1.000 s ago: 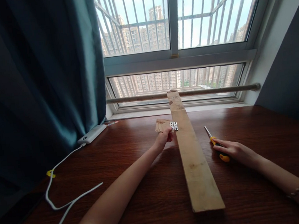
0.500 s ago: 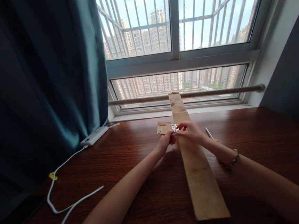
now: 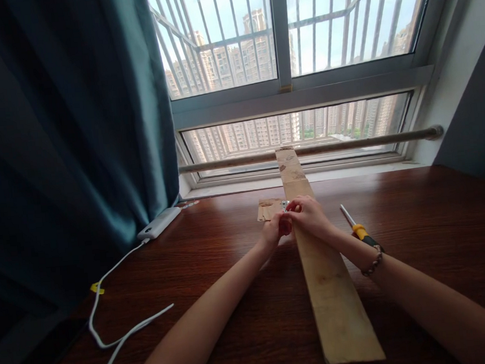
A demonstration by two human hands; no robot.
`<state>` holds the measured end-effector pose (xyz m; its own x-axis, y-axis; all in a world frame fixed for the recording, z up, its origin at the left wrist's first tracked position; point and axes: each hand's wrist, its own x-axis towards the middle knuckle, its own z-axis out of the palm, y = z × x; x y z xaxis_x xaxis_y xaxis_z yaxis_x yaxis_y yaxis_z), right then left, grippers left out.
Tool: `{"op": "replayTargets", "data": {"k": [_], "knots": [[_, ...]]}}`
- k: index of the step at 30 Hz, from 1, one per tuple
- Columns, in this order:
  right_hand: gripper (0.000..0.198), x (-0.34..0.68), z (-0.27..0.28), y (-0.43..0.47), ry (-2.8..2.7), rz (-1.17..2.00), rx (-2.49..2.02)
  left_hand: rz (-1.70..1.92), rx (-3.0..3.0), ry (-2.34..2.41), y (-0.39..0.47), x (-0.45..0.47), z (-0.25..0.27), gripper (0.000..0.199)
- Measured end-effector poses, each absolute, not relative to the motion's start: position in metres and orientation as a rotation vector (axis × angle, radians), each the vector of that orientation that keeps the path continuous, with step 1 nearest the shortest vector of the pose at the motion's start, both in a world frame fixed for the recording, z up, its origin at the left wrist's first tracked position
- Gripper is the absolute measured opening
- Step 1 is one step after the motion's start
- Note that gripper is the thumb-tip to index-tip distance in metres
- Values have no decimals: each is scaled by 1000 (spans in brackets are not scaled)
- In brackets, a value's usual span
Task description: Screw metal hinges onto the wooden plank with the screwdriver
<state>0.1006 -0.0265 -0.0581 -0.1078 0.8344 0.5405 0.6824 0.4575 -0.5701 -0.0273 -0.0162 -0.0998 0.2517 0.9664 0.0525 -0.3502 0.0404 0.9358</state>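
A small, pale wooden board (image 3: 267,210) sticks out to the left of a long wooden plank (image 3: 336,293). Where the two meet is a silvery metal hinge (image 3: 285,205), mostly covered by my fingers. My left hand (image 3: 275,233) is closed at the near edge of the small board, thumb by the hinge and fingers curled below. Over the plank, my right hand (image 3: 307,215) is pinched at the hinge; whatever its fingertips hold is hidden. A screwdriver (image 3: 359,230) with a yellow and black handle lies right of the plank, partly behind my right forearm.
On the dark wooden tabletop (image 3: 237,313), a white power strip (image 3: 159,223) lies at left beside the blue curtain (image 3: 144,128), its white cable (image 3: 93,317) looping forward. The plank's far end reaches the rail (image 3: 349,144) before the window.
The view has tilted and shifted slightly, bringing more of the screwdriver out from behind my right arm. My right fingers now cover more of the hinge.
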Motion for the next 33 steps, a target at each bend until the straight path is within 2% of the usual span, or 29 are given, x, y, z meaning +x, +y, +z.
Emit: {"op": "replayTargets", "data": {"k": [17, 22, 28, 30, 33], "knots": [[7, 102, -63, -22, -1817, 282, -1155, 1203, 931, 732, -20, -26, -97, 22], [16, 102, -65, -18, -1609, 480, -1069, 1195, 864, 743, -18, -27, -100, 18], [27, 108, -58, -20, -1102, 802, -936, 1207, 841, 755, -20, -25, -98, 22], [31, 112, -52, -20, -1108, 899, -958, 1211, 845, 751, -21, -25, -96, 24], [28, 118, -43, -15, -1399, 926, -1117, 1212, 839, 749, -23, -24, -93, 25]]}}
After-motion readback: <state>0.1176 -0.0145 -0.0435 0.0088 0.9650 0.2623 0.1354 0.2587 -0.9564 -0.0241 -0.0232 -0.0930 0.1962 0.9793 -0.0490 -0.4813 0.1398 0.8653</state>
